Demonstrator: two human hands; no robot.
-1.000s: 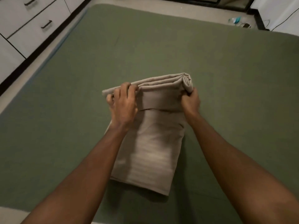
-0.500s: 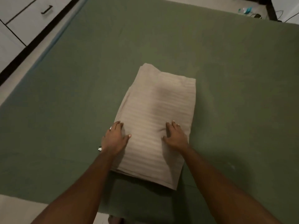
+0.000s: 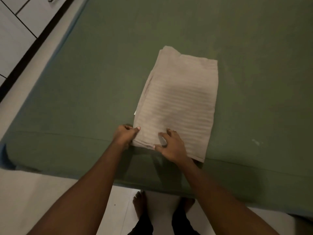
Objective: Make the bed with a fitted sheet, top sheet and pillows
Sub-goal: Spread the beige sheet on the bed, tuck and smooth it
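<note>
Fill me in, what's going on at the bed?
A person stands at the edge of a bed covered in a green fitted sheet. A folded beige striped sheet lies on it near that edge. The left hand pinches its near left corner. The right hand sits on the near edge, fingers bent, grip unclear. The sheet is not yet unfolded.

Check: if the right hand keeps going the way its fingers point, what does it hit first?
The folded sheet. The right hand touches its near edge, with the fingers aimed away and slightly left over the striped top. Beyond it only the green fitted sheet shows, though depth is hard to judge.
</note>
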